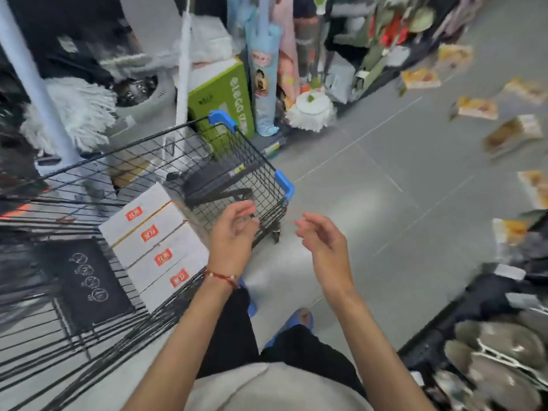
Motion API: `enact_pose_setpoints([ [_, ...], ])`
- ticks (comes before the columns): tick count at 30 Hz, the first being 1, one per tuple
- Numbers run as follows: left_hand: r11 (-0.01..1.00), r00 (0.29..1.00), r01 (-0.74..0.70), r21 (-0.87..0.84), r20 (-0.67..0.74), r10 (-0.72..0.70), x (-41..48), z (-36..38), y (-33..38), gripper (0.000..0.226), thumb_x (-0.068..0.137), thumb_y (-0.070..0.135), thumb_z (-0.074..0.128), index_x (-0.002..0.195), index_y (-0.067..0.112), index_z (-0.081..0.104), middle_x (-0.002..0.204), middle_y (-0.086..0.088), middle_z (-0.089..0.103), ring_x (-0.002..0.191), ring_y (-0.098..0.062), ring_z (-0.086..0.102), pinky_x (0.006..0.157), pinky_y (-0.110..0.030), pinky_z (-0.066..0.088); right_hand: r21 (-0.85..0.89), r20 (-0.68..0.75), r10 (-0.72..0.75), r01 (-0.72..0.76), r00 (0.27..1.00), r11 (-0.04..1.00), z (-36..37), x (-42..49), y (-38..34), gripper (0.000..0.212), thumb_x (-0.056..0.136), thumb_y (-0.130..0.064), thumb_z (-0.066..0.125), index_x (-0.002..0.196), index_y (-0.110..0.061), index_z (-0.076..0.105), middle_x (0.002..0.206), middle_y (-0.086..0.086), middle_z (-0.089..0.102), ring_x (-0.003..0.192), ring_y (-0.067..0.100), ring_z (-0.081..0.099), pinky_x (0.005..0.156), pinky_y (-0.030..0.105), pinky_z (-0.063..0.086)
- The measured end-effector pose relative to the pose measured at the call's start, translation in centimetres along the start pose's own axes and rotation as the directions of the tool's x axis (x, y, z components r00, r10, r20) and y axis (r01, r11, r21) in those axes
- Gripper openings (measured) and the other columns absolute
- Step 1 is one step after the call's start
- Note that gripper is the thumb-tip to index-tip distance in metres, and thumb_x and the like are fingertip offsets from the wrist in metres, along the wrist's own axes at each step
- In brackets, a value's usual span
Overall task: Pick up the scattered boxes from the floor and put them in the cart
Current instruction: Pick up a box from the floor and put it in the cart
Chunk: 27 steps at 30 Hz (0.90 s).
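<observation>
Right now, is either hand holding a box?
No, the left hand and the right hand are both open and empty near the cart.

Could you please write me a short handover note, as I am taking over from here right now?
Left hand: open and empty, held near the cart.
Right hand: open and empty, over the floor beside the cart.
Done: four white boxes stand side by side inside the cart.
Left: several orange-printed boxes lie scattered on the floor to the right. The picture is too blurred for an exact count. Each needs picking up and putting in the cart.
</observation>
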<state>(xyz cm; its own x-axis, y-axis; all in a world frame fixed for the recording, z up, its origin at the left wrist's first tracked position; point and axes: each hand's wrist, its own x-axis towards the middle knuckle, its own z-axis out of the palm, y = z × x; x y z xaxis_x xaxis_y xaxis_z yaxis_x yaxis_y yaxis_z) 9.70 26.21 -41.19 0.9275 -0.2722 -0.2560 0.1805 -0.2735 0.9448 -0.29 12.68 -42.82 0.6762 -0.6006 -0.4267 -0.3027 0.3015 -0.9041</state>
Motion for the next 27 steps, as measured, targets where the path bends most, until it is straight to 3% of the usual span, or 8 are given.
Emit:
enact_pose_setpoints([
  [5,1.000,0.983,-0.012,0.002,0.182,0.011,-0.4,7.7,2.6,0.031,0.091,-0.007,0.063,0.113,0.016,0.063,0.110,-0.005,0.070,0.091,0.003,0.065,0.087,-0.019,0.052,0.083,-0.164,0.018,-0.004,0.986,0.997,-7.7,-0.9,-1.5,0.019,0.098,-0.011,0.068,0.116,-0.016,0.071,0.112,0.009,0.075,0.106,0.020,0.070,0.103,0.038,0.052],
  [13,0.997,0.892,-0.034,0.070,0.452,-0.001,2.6,20.3,6.7,0.029,0.092,-0.004,0.062,0.113,0.016,0.064,0.107,0.000,0.071,0.090,-0.002,0.066,0.081,-0.012,0.048,0.198,-0.366,0.056,0.019,0.929,0.980,-16.9,2.1,-4.4,0.019,0.099,-0.011,0.066,0.114,-0.022,0.070,0.109,0.006,0.075,0.091,0.007,0.070,0.088,0.023,0.050],
  [18,0.999,0.843,-0.031,0.025,0.538,0.013,7.1,29.3,9.5,0.031,0.091,-0.005,0.062,0.105,0.023,0.067,0.105,0.003,0.072,0.088,0.000,0.067,0.083,-0.018,0.049,0.223,-0.503,0.070,0.051,0.862,0.973,-22.6,7.7,-7.5,0.019,0.099,-0.011,0.065,0.114,-0.021,0.070,0.111,0.008,0.076,0.095,0.012,0.070,0.090,0.026,0.052],
  [23,0.997,0.779,-0.061,0.041,0.626,0.022,12.7,37.5,14.1,0.030,0.092,-0.002,0.058,0.106,0.023,0.067,0.106,0.000,0.074,0.098,-0.017,0.070,0.083,-0.023,0.049,0.279,-0.588,0.117,0.064,0.800,0.958,-27.4,14.5,-12.2,0.019,0.099,-0.010,0.064,0.114,-0.021,0.070,0.108,0.002,0.076,0.093,0.009,0.069,0.088,0.025,0.052],
  [27,0.994,0.732,-0.088,0.069,0.681,0.017,17.6,43.7,17.3,0.029,0.092,-0.001,0.059,0.105,0.023,0.068,0.104,0.002,0.074,0.100,-0.020,0.070,0.087,-0.028,0.050,0.333,-0.629,0.147,0.093,0.763,0.938,-30.2,20.1,-16.0,0.022,0.099,-0.008,0.062,0.117,-0.018,0.069,0.104,0.000,0.076,0.094,0.010,0.068,0.089,0.027,0.053],
])
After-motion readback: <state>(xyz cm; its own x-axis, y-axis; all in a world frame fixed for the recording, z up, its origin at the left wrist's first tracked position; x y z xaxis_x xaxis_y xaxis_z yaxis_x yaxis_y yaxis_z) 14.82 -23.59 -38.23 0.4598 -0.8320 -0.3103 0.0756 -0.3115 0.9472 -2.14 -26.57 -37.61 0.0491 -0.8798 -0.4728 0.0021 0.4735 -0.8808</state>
